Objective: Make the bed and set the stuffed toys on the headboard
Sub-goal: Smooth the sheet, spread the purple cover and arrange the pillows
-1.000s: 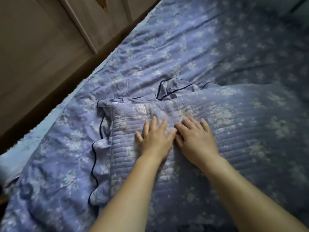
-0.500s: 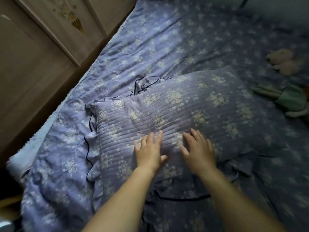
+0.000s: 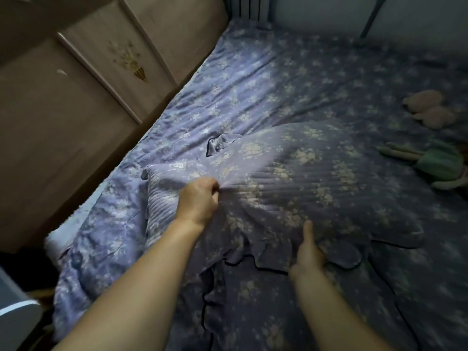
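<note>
Left hand point(image 3: 200, 198) is pinching the pillow point(image 3: 291, 183) top; right hand point(image 3: 307, 254) is gripping its near frilled edge. Pillow's long axis is running left-right; stuffed toys point(image 3: 440, 163) are lying far right, nearer the right hand.

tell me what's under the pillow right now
The pillow lies on the purple floral bed cover, its ruffled edge over rumpled cover near the right hand. The left hand pinches its top. Anything beneath the pillow's middle is covered.
</note>
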A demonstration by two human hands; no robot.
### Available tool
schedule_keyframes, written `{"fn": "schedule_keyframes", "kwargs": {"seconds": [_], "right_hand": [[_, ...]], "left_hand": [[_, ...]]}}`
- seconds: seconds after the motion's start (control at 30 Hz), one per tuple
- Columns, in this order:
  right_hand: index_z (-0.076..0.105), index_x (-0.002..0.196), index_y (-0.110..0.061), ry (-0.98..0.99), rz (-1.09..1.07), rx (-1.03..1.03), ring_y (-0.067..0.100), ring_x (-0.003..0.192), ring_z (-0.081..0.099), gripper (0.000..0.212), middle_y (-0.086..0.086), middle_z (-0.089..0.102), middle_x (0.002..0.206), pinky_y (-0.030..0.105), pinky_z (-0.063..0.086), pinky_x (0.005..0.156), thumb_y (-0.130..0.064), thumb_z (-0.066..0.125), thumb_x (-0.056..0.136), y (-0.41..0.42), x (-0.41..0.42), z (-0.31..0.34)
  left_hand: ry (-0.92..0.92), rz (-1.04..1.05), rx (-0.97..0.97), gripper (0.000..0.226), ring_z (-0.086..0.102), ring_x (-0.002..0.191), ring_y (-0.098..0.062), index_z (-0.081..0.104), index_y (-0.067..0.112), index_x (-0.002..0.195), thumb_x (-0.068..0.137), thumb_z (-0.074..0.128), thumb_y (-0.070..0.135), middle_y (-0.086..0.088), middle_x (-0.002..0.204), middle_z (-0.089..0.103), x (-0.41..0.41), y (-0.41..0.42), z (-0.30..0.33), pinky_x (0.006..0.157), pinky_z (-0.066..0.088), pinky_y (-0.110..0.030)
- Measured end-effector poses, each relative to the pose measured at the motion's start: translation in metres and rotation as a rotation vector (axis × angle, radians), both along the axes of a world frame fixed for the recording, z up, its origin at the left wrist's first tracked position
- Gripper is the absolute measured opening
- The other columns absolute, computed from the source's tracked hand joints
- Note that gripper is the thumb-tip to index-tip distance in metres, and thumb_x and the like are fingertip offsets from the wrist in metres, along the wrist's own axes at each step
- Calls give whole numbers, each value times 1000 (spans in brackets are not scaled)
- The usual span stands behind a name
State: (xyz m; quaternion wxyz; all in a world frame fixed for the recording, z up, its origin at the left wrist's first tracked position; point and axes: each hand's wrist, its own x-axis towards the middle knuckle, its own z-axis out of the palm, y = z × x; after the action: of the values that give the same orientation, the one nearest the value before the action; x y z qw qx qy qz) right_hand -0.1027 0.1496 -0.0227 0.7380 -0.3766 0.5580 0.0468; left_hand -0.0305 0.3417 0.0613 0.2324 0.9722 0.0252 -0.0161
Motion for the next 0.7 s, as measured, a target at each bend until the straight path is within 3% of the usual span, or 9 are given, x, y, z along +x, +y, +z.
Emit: {"fn": "schedule_keyframes", "kwargs": {"seconds": [0.07, 0.2, 0.27, 0.37, 0.43, 0.57, 0.63, 0.7], "right_hand": [[54, 129, -17, -13, 68, 119, 33, 100, 65, 125, 7, 64, 121, 51, 56, 77, -84, 71, 25, 4, 10, 11], [65, 115, -17, -208, 117, 324, 31, 100, 63, 69, 12, 68, 111, 43, 54, 76, -70, 60, 71, 17, 40, 64], [66, 111, -17, -261, 111, 287, 30, 91, 64, 52, 13, 69, 103, 39, 53, 71, -59, 60, 79, 16, 53, 80], [66, 87, -11, -325, 136, 241, 28, 73, 60, 35, 12, 69, 74, 34, 51, 66, -42, 53, 89, 5, 66, 117], [64, 79, -7, -394, 148, 233, 29, 69, 59, 34, 11, 68, 58, 32, 50, 65, -34, 47, 91, -5, 74, 138], [63, 75, -4, -534, 161, 223, 28, 72, 57, 38, 15, 63, 75, 31, 50, 71, -27, 37, 91, -15, 95, 176], [66, 53, -7, -621, 182, 228, 24, 61, 58, 56, 11, 62, 58, 24, 51, 59, -26, 34, 94, -16, 105, 194], [56, 31, -11, -684, 243, 212, 18, 41, 56, 70, 5, 55, 40, 14, 45, 40, -24, 33, 96, -14, 111, 210]], "left_hand": [[-80, -13, -38, 19, 61, 97, -32, 70, 4, 94, 84, 55, 12, -16, 99, 69, 3, -10, 25, 81, 48, -38], [-210, -64, -11, 18, 60, 96, -28, 69, 9, 94, 85, 55, 15, -9, 98, 69, -2, -32, 72, 78, 46, -35], [-275, -89, 5, 23, 61, 96, -27, 69, 13, 94, 84, 51, 23, -6, 99, 69, -5, -41, 90, 81, 47, -36], [-278, -132, 39, 18, 59, 99, -25, 68, 14, 98, 88, 54, 22, -4, 102, 68, -5, -50, 115, 87, 44, -36], [-271, -128, 19, 17, 59, 100, -26, 68, 14, 99, 88, 57, 20, -6, 104, 68, -3, -53, 130, 86, 45, -35], [-159, -98, -26, 14, 61, 94, -28, 69, 13, 90, 86, 59, 22, -10, 95, 69, 13, -52, 157, 80, 48, -33], [-119, -64, -92, 30, 59, 78, -29, 63, 12, 67, 87, 58, 33, -10, 72, 63, 27, -46, 166, 71, 46, -33], [-106, 29, -311, 48, 57, 67, -29, 59, 9, 55, 88, 54, 44, -12, 60, 59, 39, -37, 171, 71, 47, -35]]}}
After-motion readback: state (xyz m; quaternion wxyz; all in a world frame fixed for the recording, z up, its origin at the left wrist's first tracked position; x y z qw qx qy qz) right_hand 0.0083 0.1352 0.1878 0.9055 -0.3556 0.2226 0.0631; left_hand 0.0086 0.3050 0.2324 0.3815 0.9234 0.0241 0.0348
